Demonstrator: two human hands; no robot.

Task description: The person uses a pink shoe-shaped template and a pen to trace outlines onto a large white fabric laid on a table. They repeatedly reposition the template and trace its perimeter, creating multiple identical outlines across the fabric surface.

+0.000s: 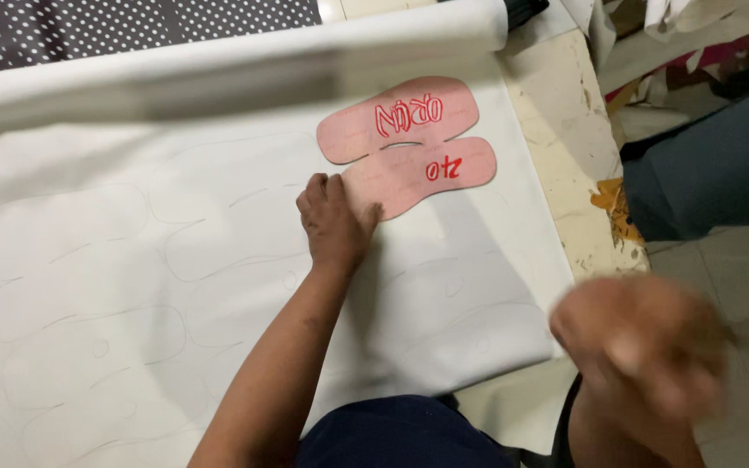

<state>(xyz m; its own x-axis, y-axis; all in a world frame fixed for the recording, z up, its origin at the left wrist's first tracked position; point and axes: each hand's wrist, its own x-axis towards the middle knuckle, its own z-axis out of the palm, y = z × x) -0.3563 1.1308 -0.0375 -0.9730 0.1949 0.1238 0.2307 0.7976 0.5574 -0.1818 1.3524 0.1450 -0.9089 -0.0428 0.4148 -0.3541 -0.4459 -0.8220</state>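
A flat pink sole-shaped template [409, 143], made of two overlapping lobes and marked with red handwriting, is seen lying on a white sheet of fabric [218, 260] in the upper middle of the frame. Its lower left end is pressed down by the left hand [333, 224], whose fingers [315, 192] are laid out flat and spread on the sheet, the thumb touching the template's edge; nothing is gripped.

Faint traced outlines [88, 338] of the same sole shape are drawn across the left and lower parts of the sheet. The sheet is spread over a cream worktop [565, 173] with a chipped, stained edge at the right. A roll of the white fabric [218, 61] runs along the top of the frame, and a dark polka-dot cloth [88, 26] is seen behind it in the upper left.

The right hand [643, 347] is found at the lower right, off the worktop edge and heavily blurred; whether its fingers are open or closed cannot be told. A grey-blue clothed leg of another person [713, 173] is visible at the right edge.
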